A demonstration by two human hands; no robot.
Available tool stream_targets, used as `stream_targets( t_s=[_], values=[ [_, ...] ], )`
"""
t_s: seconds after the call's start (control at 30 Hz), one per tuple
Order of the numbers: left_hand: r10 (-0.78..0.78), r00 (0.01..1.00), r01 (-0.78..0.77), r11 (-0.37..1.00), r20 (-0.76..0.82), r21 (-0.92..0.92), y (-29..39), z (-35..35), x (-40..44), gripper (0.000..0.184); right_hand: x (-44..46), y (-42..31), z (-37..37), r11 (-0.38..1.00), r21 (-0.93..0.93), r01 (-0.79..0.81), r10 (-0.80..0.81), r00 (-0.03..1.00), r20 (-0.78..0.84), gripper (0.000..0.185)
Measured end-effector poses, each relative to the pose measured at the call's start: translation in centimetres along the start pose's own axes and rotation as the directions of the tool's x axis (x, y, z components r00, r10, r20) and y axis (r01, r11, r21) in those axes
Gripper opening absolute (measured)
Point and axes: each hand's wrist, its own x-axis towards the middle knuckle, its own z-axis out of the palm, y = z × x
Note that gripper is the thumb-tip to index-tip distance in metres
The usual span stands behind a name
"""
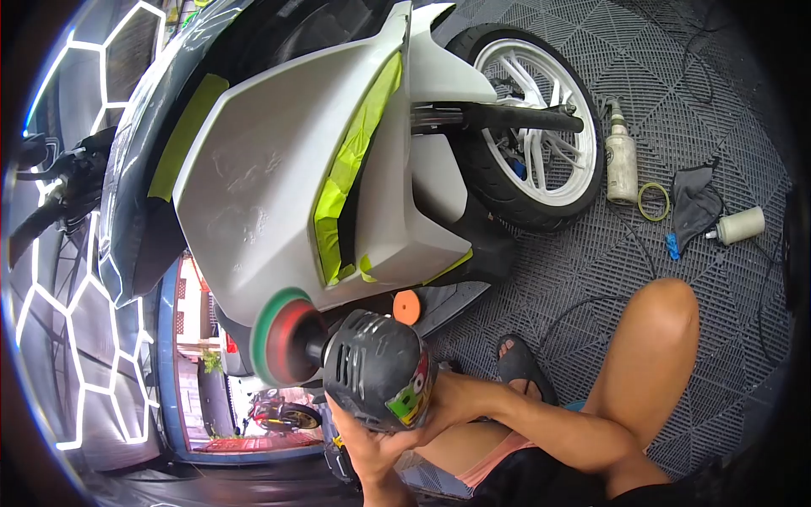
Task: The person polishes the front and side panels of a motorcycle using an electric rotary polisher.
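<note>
The work on the pale motorbike panel (270,127) looked partway along. Masking was in place on several borders: a long strip of lime tape (351,169) followed the inner edge near the centre of the frame, and a duller olive strip (187,139) covered the seam against the dark bodywork (139,173) at the upper left. What seemed left was the surface itself, since whitish smears (245,226) marked its middle; how much of it had been gone over could not be told.

The panel filled the upper left and centre of the frame, with the front wheel (534,156) at the upper right. It was off-white to light grey, smooth and gently curved, with a soft sheen rather than sharp reflections.

Both hands were closed around a black polisher (363,355) at the lower centre. The left hand (380,448) supported its body from below, and the right hand (452,395) wrapped its rear, most fingers hidden on each. The green-rimmed pad (263,338) was blurred, as if spinning, and overlapped the panel's lower edge in view; whether they touched was unclear.

An orange disc (407,308) showed just below the panel. A spray bottle (622,165), a tape roll (666,203), a grey cloth (698,203) and a smaller bottle (741,226) were on the grated floor (743,127) at the right.
</note>
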Motion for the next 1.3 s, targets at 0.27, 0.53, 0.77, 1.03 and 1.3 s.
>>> stream_targets(
  t_s=[0.27,0.53,0.77,1.03,1.3],
  values=[
    [0.02,0.981,-0.041,0.993,0.195,0.108,1.8,0.8,2.5,0.088,0.1,-1.6,-0.5,0.984,0.176,0.006,0.01,0.996,-0.089,0.041],
    [-0.009,0.977,-0.011,0.996,0.215,0.088,3.7,1.3,3.8,0.091,0.8,-4.5,-1.8,0.979,0.201,0.035,-0.01,0.992,-0.123,0.04],
    [0.037,0.997,-0.033,0.998,0.071,-0.046,0.9,0.3,1.3,0.082,0.4,-0.9,-0.7,0.997,-0.07,0.039,-0.044,0.996,-0.082,0.041],
    [-0.106,0.962,0.086,0.992,0.25,0.09,3.8,1.3,3.2,0.094,0.0,-2.8,-0.9,0.977,0.209,-0.037,0.055,0.995,-0.079,0.048],
    [0.078,0.983,-0.099,0.988,0.164,0.12,4.2,1.3,4.3,0.086,0.6,-4.7,-2.4,0.965,0.189,-0.182,0.191,0.981,-0.033,0.05]
  ],
)
